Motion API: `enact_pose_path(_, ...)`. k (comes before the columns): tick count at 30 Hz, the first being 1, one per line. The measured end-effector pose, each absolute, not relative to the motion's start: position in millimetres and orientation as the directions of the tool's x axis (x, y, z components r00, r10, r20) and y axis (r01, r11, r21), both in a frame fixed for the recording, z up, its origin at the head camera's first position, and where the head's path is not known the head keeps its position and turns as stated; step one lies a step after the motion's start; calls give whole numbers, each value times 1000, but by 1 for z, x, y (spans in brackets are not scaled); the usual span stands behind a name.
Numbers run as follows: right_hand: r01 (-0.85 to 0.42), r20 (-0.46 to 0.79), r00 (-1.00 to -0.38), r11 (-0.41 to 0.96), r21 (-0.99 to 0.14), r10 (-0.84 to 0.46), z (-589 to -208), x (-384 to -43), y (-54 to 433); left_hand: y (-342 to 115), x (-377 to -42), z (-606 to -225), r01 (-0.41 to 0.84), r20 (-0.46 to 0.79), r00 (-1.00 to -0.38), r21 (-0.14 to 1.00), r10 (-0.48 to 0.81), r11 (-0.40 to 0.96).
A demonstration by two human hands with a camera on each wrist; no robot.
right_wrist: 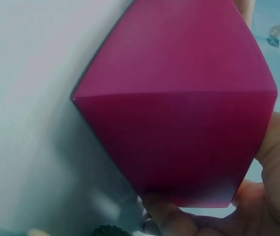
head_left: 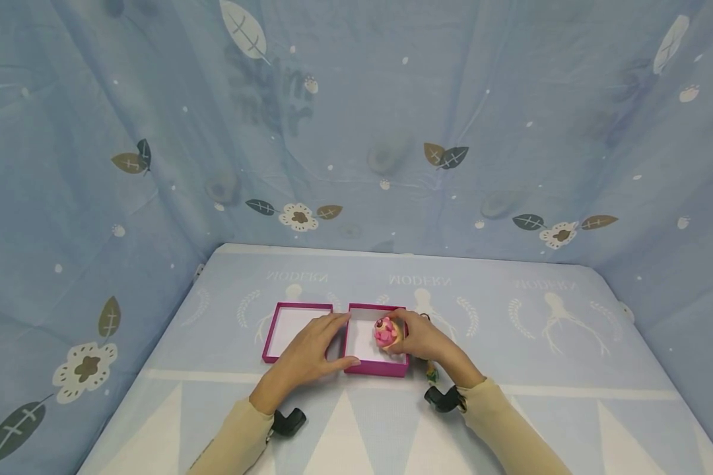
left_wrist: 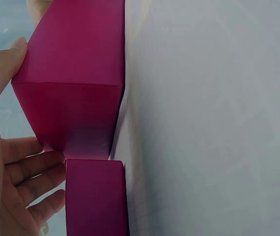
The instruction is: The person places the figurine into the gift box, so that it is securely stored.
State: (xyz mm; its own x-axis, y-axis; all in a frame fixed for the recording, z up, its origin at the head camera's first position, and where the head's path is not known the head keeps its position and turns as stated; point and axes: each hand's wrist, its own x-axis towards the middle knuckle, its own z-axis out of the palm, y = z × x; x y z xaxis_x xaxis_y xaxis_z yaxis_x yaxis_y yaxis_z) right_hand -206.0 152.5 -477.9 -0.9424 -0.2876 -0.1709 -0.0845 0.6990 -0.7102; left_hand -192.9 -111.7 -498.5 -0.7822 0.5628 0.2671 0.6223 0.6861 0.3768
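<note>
A magenta box (head_left: 375,367) with a white inside stands in the middle of the table. My right hand (head_left: 418,336) reaches over its right wall and holds a small pink toy figure (head_left: 385,332) with a cream-yellow part, thumb on the near side and fingers on the far side. The toy overlaps the box's inside in the head view. My left hand (head_left: 311,346) is at the box's left wall, its fingers extended and touching it; the left wrist view shows the thumb at the top edge. Beside it lies a shallow magenta lid (head_left: 271,335), white inside, partly hidden by the left hand.
Right of the box, partly behind my right hand, lies a small item with green and yellow bits (head_left: 432,373). The pale blue patterned table (head_left: 546,409) meets blue leaf-print cloth (head_left: 356,132) at the back and sides. Black cameras sit at both wrists.
</note>
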Motion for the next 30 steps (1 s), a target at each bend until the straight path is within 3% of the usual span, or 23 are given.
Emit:
enact_pose_path(13, -103, -140, -946, 679, -727, -294, -481, -205, 153, -112, -194, -501, 634, 287, -773, 375, 565, 677)
enact_pose_path(22, -212, -73, -916, 628, -749, -396, -482, -205, 155, -113, -193, -499, 623, 277, -782, 392, 559, 677)
enact_pose_path(30, -201, -77, -924, 648, -735, -375, -483, -206, 157, -112, -193, -500, 621, 268, -782, 396, 562, 676)
